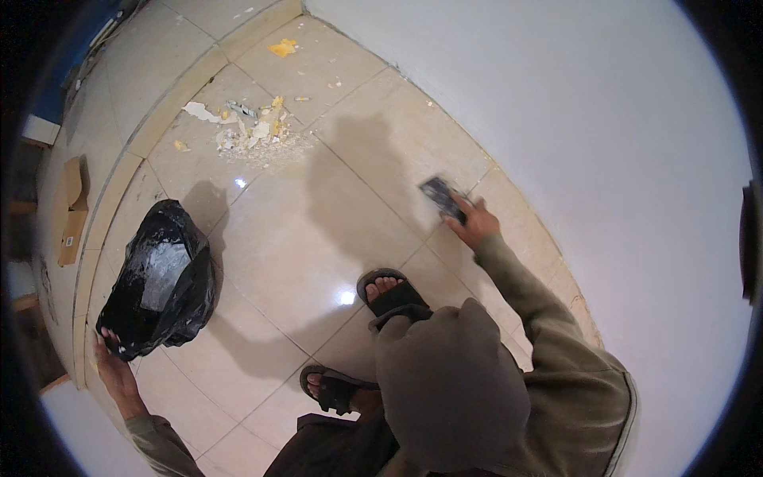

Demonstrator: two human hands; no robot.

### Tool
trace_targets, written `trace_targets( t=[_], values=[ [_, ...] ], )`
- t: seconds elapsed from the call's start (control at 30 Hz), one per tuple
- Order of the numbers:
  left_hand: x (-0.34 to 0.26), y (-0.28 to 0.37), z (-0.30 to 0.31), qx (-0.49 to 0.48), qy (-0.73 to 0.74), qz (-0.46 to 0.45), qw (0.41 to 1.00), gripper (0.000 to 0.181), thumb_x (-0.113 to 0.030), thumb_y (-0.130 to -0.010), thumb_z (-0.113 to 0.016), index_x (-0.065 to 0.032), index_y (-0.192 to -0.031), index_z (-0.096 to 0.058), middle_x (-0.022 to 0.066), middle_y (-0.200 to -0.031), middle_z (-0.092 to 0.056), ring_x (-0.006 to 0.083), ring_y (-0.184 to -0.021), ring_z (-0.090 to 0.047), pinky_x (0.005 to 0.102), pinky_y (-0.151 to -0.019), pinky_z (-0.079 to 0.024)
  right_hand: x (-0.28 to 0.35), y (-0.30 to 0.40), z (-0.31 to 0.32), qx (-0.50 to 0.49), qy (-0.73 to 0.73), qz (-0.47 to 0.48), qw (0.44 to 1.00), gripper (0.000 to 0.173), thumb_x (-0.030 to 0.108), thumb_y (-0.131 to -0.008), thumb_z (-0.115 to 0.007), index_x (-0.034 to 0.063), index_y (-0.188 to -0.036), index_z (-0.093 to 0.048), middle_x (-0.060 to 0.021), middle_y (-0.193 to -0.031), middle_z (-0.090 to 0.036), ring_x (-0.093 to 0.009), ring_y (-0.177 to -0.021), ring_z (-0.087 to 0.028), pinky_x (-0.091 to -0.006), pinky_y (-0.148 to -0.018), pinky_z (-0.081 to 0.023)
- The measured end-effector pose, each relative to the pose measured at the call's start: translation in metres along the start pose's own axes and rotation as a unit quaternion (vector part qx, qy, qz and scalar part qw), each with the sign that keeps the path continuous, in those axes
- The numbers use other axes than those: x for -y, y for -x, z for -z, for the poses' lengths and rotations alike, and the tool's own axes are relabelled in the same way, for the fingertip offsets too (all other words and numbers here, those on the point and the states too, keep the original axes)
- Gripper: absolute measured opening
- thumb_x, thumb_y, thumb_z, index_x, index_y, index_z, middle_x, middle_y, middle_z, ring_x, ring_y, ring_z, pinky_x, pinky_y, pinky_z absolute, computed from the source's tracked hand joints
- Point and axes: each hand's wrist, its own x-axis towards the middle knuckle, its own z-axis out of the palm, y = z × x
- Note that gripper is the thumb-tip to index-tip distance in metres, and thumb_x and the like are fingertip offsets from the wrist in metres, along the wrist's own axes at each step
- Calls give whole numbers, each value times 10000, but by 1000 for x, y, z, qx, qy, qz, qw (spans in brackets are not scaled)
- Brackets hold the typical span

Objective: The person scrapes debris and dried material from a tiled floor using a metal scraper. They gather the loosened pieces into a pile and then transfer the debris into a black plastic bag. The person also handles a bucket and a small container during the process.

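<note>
My left hand (116,364) grips the lower edge of a black plastic bag (199,298), its fingertips at the rim. The bag gapes open above the floor, and a whitish, dusty patch (164,268) shows inside it. Out to the right, near the wall, my right hand (477,223) holds a dark, flat rectangular block (441,194) smeared with white dust. That block is blurred, so its exact kind is unclear. Ahead lies a heap of plaster or paint debris (256,137), with white flakes, yellowish pieces and fine crumbs on the tiles.
Beige floor tiles (280,238) run up to a white wall (566,119) on the right. Along the left curves a raised tile edge (143,134), with an opened cardboard box (74,214) beyond. A yellow scrap (282,47) lies farther off. My sandalled feet (384,289) stand close by.
</note>
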Motion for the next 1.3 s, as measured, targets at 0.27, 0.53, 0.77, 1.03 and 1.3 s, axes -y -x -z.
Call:
trace_targets(
  t=[0.27,0.53,0.77,1.03,1.3],
  values=[
    [4,-5,6,-10,-6,63,998,376,-253,-987,-529,-45,-1298,-498,60,-1178,-568,145,-1080,-520,320,-1005,-377,-101,-3,-5,-60,1,-67,996,705,596,-810,-605,256,-1408,-451,-203,-993,-549,-382,-840,-623,-458,-754,-518],
    [-9,13,-31,-39,-19,53,998,310,-173,-996,-499,-39,-1274,-526,41,-1147,-590,123,-1073,-525,282,-974,-406,-156,7,20,-26,2,-45,999,720,594,-806,-609,291,-1431,-416,-191,-1008,-524,-346,-884,-601,-441,-786,-507],
    [-10,19,-17,-22,-47,73,996,364,-173,-1000,-487,-36,-1337,-478,67,-1194,-573,147,-1105,-516,293,-994,-397,-201,-7,6,-86,-25,49,995,728,551,-788,-658,309,-1430,-413,-180,-1118,-533,-332,-967,-586,-430,-850,-499],
    [-8,13,-10,-23,-85,53,995,381,-164,-1004,-476,-15,-1354,-451,69,-1186,-569,150,-1103,-513,295,-992,-396,-160,-45,34,-73,-54,59,994,688,492,-824,-644,264,-1428,-405,-149,-1076,-532,-324,-894,-592,-433,-770,-512],
    [-19,31,-20,-48,-73,60,994,373,-146,-1002,-481,-1,-1345,-452,72,-1182,-579,150,-1093,-527,280,-990,-409,-179,-22,21,-257,57,34,964,275,112,-883,-517,112,-1156,-547,-118,-1051,-542,-317,-964,-567,-436,-754,-513]
  ],
)
